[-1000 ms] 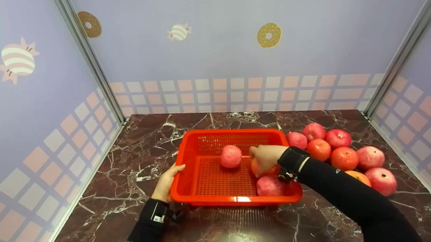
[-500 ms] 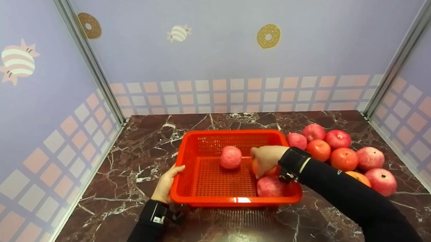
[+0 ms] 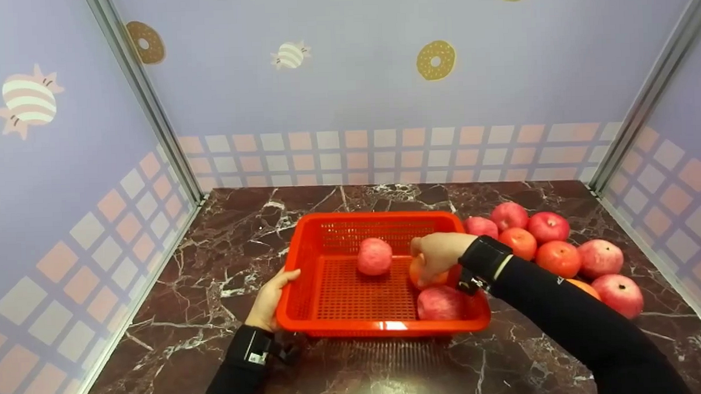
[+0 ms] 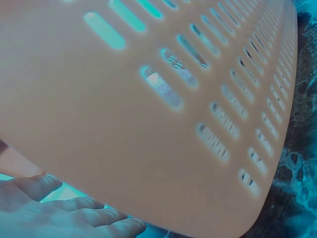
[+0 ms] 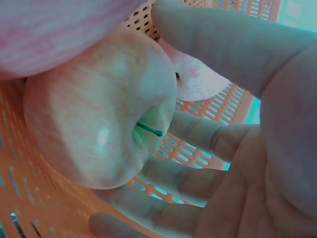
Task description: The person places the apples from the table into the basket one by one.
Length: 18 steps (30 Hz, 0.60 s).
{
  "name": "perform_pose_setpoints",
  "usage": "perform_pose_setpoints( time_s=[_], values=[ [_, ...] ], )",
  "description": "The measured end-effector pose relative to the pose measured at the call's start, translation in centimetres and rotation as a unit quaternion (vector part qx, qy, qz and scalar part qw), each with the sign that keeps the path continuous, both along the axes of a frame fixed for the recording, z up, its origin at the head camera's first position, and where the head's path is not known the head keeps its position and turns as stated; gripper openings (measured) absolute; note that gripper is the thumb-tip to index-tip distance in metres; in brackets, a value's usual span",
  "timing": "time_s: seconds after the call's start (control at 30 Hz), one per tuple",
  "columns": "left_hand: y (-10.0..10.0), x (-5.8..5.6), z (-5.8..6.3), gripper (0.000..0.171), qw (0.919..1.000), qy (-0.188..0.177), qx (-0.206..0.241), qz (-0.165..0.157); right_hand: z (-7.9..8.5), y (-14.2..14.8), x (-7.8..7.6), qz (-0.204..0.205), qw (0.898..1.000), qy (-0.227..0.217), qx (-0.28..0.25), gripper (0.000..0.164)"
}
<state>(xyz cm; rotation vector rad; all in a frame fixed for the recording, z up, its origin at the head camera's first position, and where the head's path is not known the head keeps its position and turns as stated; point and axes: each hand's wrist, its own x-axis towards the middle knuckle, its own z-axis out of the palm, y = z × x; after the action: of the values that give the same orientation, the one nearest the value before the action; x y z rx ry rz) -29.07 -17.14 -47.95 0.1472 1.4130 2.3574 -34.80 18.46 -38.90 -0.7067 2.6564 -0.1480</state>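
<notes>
A red slotted plastic basket [image 3: 384,325] sits on the table, one short side toward my left hand [image 3: 268,300]. That hand grips the basket with the thumb over the rim; its other fingers [image 4: 94,218] reach along the outside. Inside the basket, my right hand [image 3: 444,251] is around an orange-red apple [image 5: 94,114]. In the right wrist view its fingers lie fairly straight beside the apple, and the thumb stands off from it. One pink apple [image 3: 375,257] rests near the basket's middle, another [image 3: 440,303] in the front right corner.
Right of the basket lie several more apples [image 3: 548,227] and an orange-coloured fruit [image 3: 585,287], partly hidden by the right sleeve [image 3: 564,312]. Patterned panels [image 3: 352,92] enclose the marbled table [image 3: 240,224] at the back and both sides.
My right hand has shifted slightly up and to the right, so more of the orange-red apple shows. The left hand and basket have stayed in place.
</notes>
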Motion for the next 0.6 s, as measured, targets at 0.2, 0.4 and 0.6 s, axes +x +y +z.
perform_pose_setpoints(
  time_s=[0.2,0.4,0.6],
  values=[
    [0.1,0.0,0.0,0.057,1.0000,-0.003,-0.004,0.004,0.5,0.4,0.0,0.001,1.000,-0.015,-0.015,0.046],
    [0.2,-0.1,0.0,0.057,0.9999,-0.006,-0.010,0.006,1.2,0.6,0.1,0.012,1.000,-0.003,-0.015,0.039],
    [0.2,-0.1,0.1,0.056,0.9999,-0.008,-0.007,-0.003,1.8,0.8,0.2,0.025,0.999,0.015,-0.013,0.041]
  ],
)
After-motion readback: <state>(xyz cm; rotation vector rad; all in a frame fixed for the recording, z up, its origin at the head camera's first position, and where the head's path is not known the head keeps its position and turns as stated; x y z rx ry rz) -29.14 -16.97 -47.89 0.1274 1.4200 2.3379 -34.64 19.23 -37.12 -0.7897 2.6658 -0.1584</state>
